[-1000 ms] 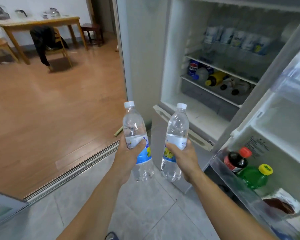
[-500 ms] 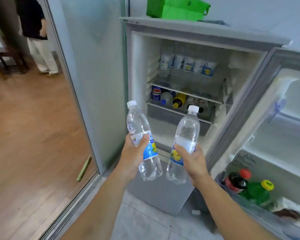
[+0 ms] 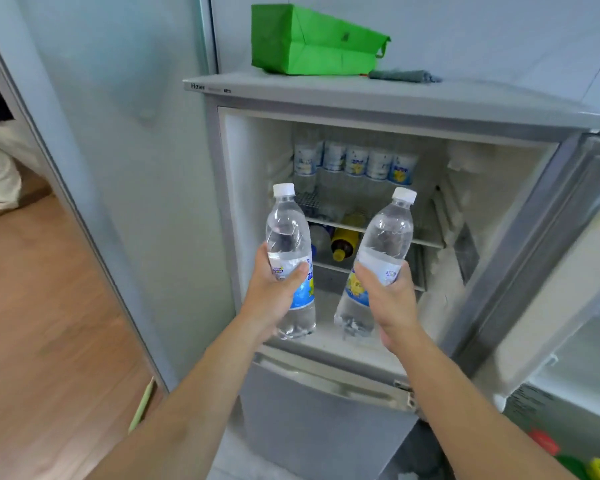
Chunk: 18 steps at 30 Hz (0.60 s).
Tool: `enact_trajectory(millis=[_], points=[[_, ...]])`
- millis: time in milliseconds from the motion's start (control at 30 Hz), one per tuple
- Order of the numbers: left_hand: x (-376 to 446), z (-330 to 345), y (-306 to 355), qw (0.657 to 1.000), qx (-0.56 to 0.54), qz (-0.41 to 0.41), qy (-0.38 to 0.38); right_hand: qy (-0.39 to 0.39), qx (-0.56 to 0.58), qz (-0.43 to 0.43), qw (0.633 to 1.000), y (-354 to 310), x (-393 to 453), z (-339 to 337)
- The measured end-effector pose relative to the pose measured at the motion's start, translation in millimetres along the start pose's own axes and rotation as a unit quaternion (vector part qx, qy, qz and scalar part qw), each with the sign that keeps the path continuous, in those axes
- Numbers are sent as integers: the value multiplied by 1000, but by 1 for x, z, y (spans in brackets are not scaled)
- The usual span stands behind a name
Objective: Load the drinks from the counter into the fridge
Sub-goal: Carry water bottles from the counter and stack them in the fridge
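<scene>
Carrying two water bottles up to the open fridge

Left hand (image 3: 278, 296), centre of frame: fingers and thumb wrapped round the labelled middle of the left water bottle (image 3: 290, 261), white cap up, bottle close to upright. Right hand (image 3: 392, 303), just right of centre: fingers curled round the label band of the right water bottle (image 3: 378, 268), which tilts with its cap toward the upper right. Bottles are near each other but apart. Both sit in front of the mouth of the upper compartment of the fridge (image 3: 378, 109); whether either base has crossed the sill cannot be told.

Behind the bottles, upper centre: row of labelled water bottles (image 3: 355, 161) standing at the back of the top wire shelf (image 3: 426, 242). Below it, a yellow-capped bottle (image 3: 342, 244) lies on its side with other drinks, partly hidden. Compartment floor looks bare where visible.

Fridge door (image 3: 548, 306) swung open at right; red and yellow caps in its rack at lower right corner, blurred. Green bag (image 3: 309, 43) and grey cloth (image 3: 402, 75) on top of the fridge, upper centre. Another person's legs at far left edge.

Judgement on progress: loading well under way, since several drinks are already shelved. These two are not yet set down. Counter is out of view, so the remaining count is unknown.
</scene>
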State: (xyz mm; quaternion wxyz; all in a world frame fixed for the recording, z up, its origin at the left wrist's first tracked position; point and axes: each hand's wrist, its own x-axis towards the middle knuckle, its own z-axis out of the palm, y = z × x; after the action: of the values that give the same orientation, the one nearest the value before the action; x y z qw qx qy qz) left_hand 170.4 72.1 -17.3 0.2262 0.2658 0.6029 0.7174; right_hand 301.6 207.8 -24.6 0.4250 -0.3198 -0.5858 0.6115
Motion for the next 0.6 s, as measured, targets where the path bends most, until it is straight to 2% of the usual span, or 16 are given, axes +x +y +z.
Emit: enact_trajectory(millis=[333,600], points=[[139,31,22,997,35,65,-15,48,30,-59,997,-27,123,36],[217,54,25,987,62,129,-73,48,-18,-77,996,-24,199,63]])
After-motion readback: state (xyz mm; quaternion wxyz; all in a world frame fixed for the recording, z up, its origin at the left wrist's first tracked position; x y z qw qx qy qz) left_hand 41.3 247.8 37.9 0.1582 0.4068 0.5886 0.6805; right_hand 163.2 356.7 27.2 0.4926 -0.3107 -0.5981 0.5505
